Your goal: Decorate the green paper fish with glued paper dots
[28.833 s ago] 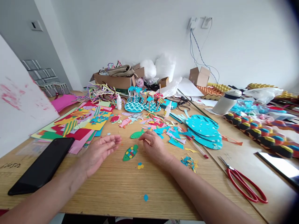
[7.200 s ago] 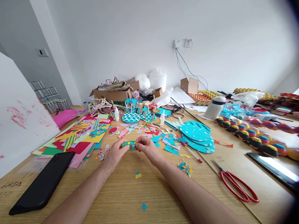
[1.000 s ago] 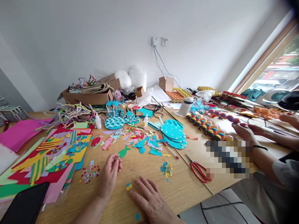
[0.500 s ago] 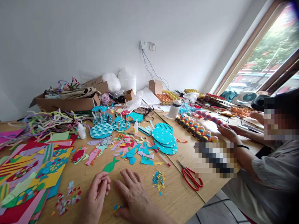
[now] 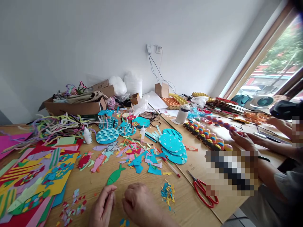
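A green paper fish (image 5: 115,175) lies on the table with its tail pointing up to the right. Just below its head is my left hand (image 5: 103,205), its fingers drawn together; anything between them is too small to see. My right hand (image 5: 142,203) is beside it on the right, fingers curled inward and fingertips hidden. Small blue and yellow paper bits (image 5: 124,222) lie under the right wrist's left side. A pile of thin blue and yellow scraps (image 5: 168,191) lies to the right, and red and lilac snippets (image 5: 73,208) lie to the left.
Red-handled scissors (image 5: 204,192) and a thin stick (image 5: 186,181) lie at right. Coloured paper sheets (image 5: 60,176) are stacked at left. Glue bottles (image 5: 87,135), blue discs (image 5: 174,148) and paper scraps (image 5: 139,162) spread beyond. Another person's hand (image 5: 243,140) touches painted egg-carton strips (image 5: 208,135).
My right hand, spread flat before, has curled its fingers closed. The view has shifted a little. My left hand stays closed near the green fish.
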`<state>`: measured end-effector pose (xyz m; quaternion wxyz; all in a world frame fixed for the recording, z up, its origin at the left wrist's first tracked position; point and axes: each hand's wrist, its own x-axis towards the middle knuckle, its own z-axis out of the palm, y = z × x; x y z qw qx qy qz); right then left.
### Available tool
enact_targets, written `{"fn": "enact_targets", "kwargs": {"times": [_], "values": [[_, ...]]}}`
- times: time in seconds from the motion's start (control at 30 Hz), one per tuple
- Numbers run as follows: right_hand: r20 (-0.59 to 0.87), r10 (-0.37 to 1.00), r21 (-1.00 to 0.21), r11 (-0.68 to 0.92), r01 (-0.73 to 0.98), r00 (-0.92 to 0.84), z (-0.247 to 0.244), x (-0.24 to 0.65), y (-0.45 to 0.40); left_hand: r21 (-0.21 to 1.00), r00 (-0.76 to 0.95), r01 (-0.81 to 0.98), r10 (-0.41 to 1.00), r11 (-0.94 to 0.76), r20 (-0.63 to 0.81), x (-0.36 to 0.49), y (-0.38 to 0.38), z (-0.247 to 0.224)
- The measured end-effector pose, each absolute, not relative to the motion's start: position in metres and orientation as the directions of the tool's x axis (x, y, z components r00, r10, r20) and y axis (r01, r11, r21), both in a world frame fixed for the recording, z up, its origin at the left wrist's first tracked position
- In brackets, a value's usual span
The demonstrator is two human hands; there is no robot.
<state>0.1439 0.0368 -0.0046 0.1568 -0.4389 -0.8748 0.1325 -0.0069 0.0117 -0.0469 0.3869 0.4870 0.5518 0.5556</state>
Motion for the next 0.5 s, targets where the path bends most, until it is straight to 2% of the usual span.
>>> {"fn": "enact_targets", "kwargs": {"times": [0.13,0.2,0.3,0.4,0.5], "values": [[0.119,0.903,-0.431,0.421,0.798,-0.412,-0.01,0.14,0.04,0.99,-0.256,0.111,0.96,-0.085,0.111,-0.004,0.012,-0.047],[0.111,0.916,-0.479,0.39,0.787,-0.386,-0.012,0.136,0.042,0.989,-0.281,0.117,0.952,-0.096,0.126,-0.005,0.014,-0.049],[0.139,0.875,-0.514,0.464,0.722,-0.463,-0.009,0.128,0.047,0.988,-0.284,0.109,0.949,-0.112,0.139,-0.009,0.016,-0.052],[0.17,0.828,-0.476,0.544,0.691,-0.534,-0.004,0.118,0.056,0.989,-0.256,0.092,0.957,-0.12,0.14,-0.009,0.018,-0.057],[0.201,0.79,-0.448,0.6,0.663,-0.579,-0.003,0.111,0.068,0.992,-0.351,0.051,0.928,-0.114,0.125,-0.003,0.018,-0.063]]}}
